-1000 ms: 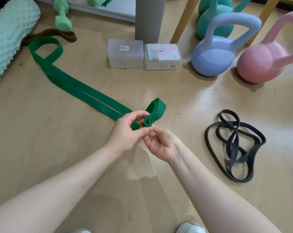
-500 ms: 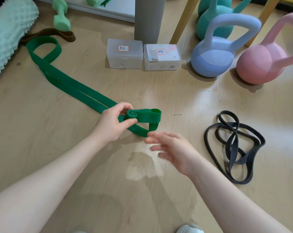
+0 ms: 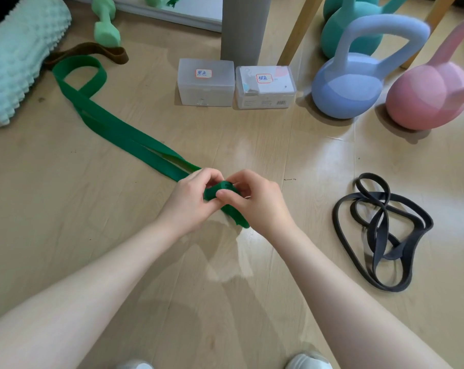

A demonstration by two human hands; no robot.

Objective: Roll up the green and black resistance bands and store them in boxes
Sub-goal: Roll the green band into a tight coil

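Green resistance band (image 3: 124,134): flat, wide loop, lying doubled across the wooden floor (image 3: 66,222) from a fold near the spiky mint roller (image 3: 18,57) down to the hands at centre. Near end wound into a small tight roll between the fingers, a short length bulging out below the right palm. Left hand (image 3: 188,201) pinches the roll from the left; right hand (image 3: 255,201) curls over it, thumb pressed on the coil. Half a second ago the right hand hung open and clear of the band, left hand alone holding the coil; both now grip. Black resistance band (image 3: 382,230) lies tangled to the right, untouched. Two labelled clear boxes (image 3: 207,83) stand closed behind.
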